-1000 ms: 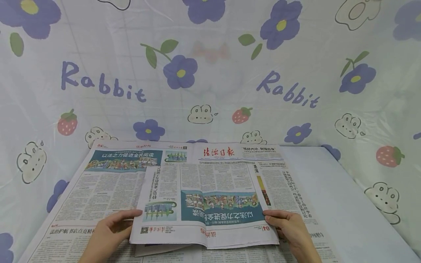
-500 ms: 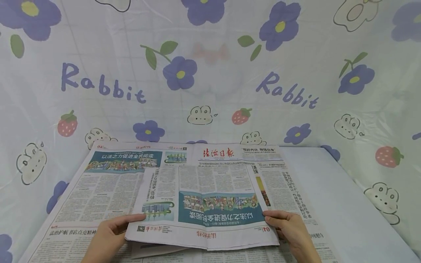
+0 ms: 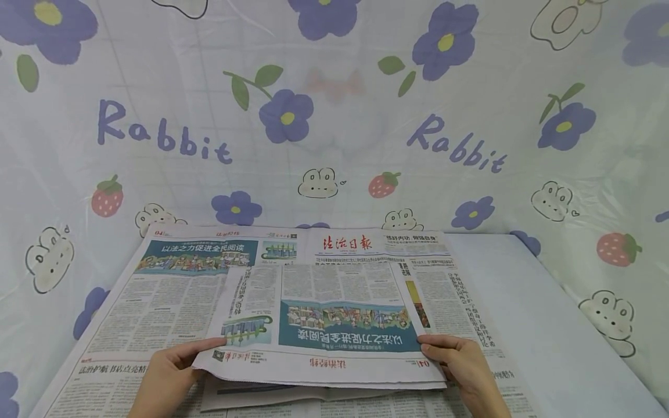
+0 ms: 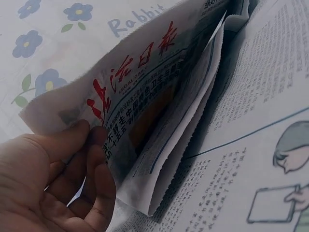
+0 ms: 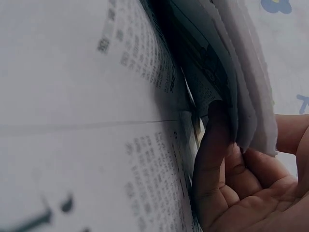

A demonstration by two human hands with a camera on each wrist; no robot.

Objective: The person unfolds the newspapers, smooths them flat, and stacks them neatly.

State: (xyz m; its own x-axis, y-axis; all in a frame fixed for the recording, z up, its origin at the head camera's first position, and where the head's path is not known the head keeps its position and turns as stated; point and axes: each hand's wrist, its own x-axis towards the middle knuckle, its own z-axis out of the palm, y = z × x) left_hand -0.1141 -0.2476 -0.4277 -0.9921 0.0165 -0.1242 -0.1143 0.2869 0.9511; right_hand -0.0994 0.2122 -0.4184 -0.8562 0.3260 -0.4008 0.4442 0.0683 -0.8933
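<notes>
A folded newspaper (image 3: 342, 366) with a teal picture banner, its print upside down, is held over a newspaper spread flat (image 3: 136, 307). At its near left edge my left hand (image 3: 169, 371) pinches the top layer between thumb and fingers. In the left wrist view the left hand (image 4: 67, 179) holds a raised sheet with a red masthead, and the layers gape apart below it. My right hand (image 3: 465, 368) grips the near right edge, thumb on top. From the right wrist view, fingers of the right hand (image 5: 241, 183) reach under several stacked layers.
The spread newspaper lies on a white table (image 3: 554, 325), whose surface shows at the right. A white curtain (image 3: 345, 133) printed with purple flowers, rabbits and strawberries hangs behind the table and down both sides.
My left hand has shifted slightly left, drawing the folded newspaper's top layer with it. The fold across the banner has flattened, and more of its lettering shows. My right hand stays in place.
</notes>
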